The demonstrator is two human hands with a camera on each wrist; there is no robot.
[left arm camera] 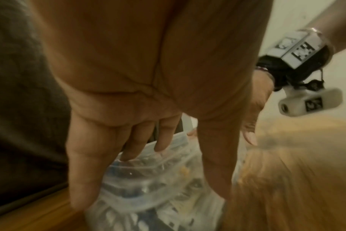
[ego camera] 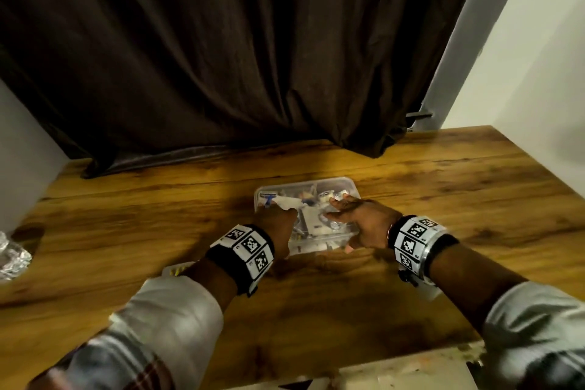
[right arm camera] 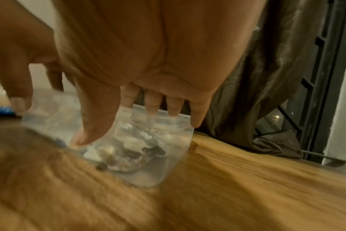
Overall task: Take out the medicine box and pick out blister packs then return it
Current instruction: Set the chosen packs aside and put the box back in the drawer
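Observation:
A clear plastic medicine box (ego camera: 311, 184) stands on the wooden table (ego camera: 443, 199), its lid on, with packs and foil strips showing through. My left hand (ego camera: 281, 227) grips its left end, fingers on the lid and thumb down the near side. My right hand (ego camera: 350, 223) grips the right end the same way. In the left wrist view my left hand (left arm camera: 152, 164) lies over the medicine box (left arm camera: 148, 184). In the right wrist view my right hand (right arm camera: 124, 125) clamps the medicine box (right arm camera: 158, 156) between thumb and fingers. Both wrist views are blurred.
A blister pack with yellow pills (ego camera: 177, 269) lies on the table under my left wrist. A crinkled clear plastic thing (ego camera: 12, 256) sits at the table's left edge. A dark curtain (ego camera: 221, 57) hangs behind the table, and a white wall (ego camera: 538, 73) is to the right.

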